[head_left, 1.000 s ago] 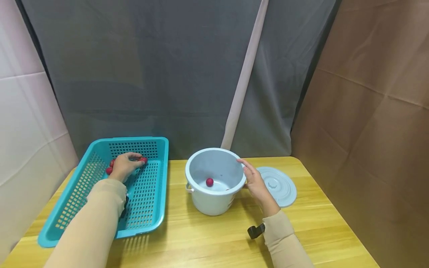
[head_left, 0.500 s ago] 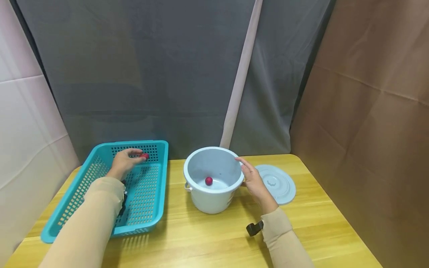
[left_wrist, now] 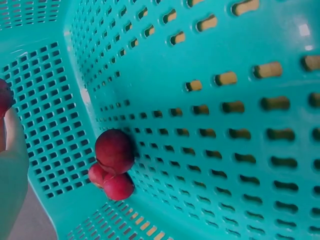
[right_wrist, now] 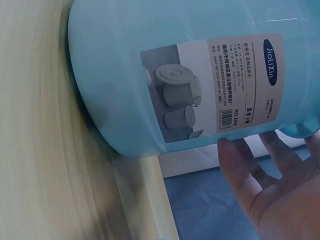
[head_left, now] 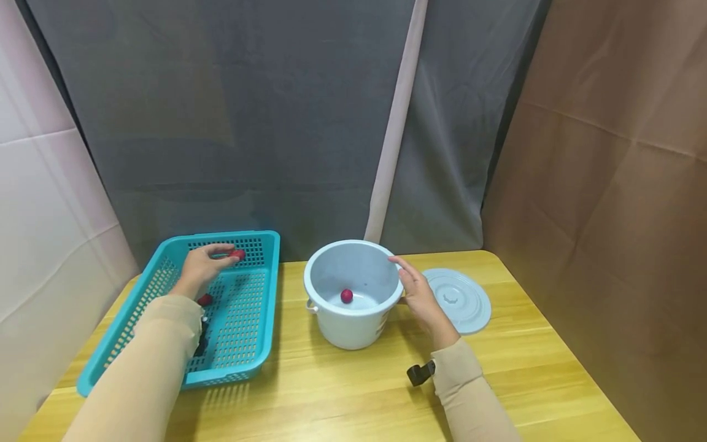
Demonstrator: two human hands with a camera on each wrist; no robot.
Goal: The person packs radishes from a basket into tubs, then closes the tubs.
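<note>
The left hand is raised over the far end of the teal basket, at the left of the surface. Its grip is closed, pinching a red ball at the fingertips. Three red balls lie together in a basket corner. The right hand, fingers relaxed and extended, rests against the right wall of the pale blue bucket, which contains one red ball. The lid lies flat just right of that hand.

Red ball over teal basket
</note>
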